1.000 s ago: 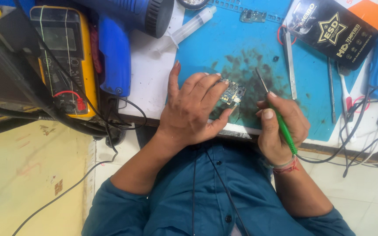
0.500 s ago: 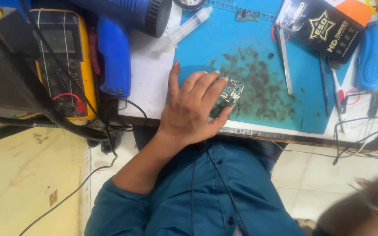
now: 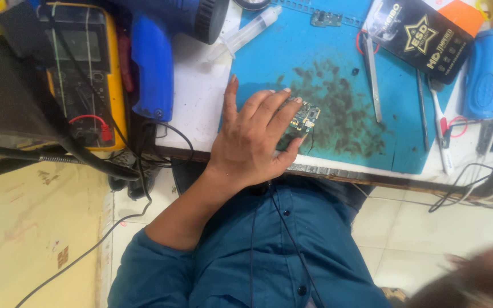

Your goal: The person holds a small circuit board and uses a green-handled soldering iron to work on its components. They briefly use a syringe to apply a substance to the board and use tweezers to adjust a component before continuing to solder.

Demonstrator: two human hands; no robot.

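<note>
The left hand (image 3: 255, 140) lies flat with the fingers spread, palm down, and presses on a small circuit board (image 3: 303, 118); it is open, not closed around the board. The fingertips cover the board's left part, so only its right edge shows. The board rests on a blue work mat (image 3: 338, 68), near the mat's front edge. The mat has dark stains just right of the board. Further right of the board, tweezers (image 3: 372, 80) lie on the mat, and beyond them a black packet (image 3: 420, 37) and a blue case (image 3: 484, 71). Left of the board, off the mat, there is a syringe (image 3: 246, 34), a blue heat gun (image 3: 155, 63) and a yellow multimeter (image 3: 84, 74) with cables. Below the table edge the floor has pale tiles.

The forearm comes up from a blue shirt sleeve. The right hand (image 3: 469, 279) is only a blurred shape in the lower right corner; I cannot tell if it is open or closed.
</note>
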